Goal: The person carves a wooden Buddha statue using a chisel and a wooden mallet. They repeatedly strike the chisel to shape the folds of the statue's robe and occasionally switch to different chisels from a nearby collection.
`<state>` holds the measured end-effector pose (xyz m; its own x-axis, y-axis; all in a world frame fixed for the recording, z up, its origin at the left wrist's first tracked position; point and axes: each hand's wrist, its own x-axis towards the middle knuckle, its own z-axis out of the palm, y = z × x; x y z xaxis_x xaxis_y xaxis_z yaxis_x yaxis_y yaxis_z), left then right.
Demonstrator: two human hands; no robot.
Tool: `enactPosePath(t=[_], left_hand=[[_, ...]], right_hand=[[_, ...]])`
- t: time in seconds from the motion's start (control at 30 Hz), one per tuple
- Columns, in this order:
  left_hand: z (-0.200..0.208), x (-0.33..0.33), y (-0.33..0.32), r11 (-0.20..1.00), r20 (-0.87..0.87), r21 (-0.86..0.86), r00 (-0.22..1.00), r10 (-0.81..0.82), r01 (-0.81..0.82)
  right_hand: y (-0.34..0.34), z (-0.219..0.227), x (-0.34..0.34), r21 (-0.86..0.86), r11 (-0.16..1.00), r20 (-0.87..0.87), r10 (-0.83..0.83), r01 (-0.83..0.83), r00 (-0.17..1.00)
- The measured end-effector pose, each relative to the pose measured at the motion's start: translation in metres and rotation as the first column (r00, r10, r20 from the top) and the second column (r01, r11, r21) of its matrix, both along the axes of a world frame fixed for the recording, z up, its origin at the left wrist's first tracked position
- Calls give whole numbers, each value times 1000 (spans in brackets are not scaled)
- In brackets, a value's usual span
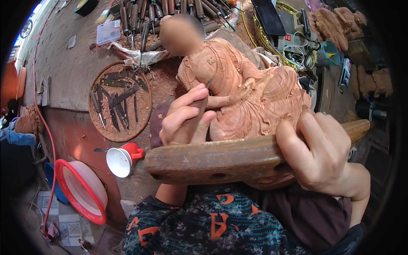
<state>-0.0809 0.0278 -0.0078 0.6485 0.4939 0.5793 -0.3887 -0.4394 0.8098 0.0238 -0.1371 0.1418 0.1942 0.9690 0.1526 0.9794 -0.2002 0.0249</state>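
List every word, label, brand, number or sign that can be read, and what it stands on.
I won't copy the wording or digits out, only say where they are.
Shirt: large orange letters, plus small teal lettering, mostly too small to read.
Control box: lit red digits on its display.
Can: printing too small to read.

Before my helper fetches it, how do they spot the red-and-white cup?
Find the long brown wooden beam under the right hand. Off its left end is the cup. Unlike the larger pink basin farther left, it has a red handle.
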Motion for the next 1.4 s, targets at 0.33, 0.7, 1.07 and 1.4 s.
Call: enactPosePath(t=[0.33, 0.7, 1.07, 1.4], left_hand=[[-35, -31, -5, 994, 148, -94, 987, 62, -48], [-31, -30, -5, 999, 123, -26, 992, 31, -28], [-32, -28, -6, 999, 143, -37, 989, 37, -32], [-34, -30, -4, 999, 105, 24, 994, 23, -26]], right_hand=[[2, -21, -2, 90, 976, -24, 200, -197, 980], [2, -21, -1, 46, 969, -88, 247, -243, 965], [3, -20, 0, 5, 966, -137, 257, -259, 957], [3, -21, 1, 2, 962, -149, 269, -271, 952]])
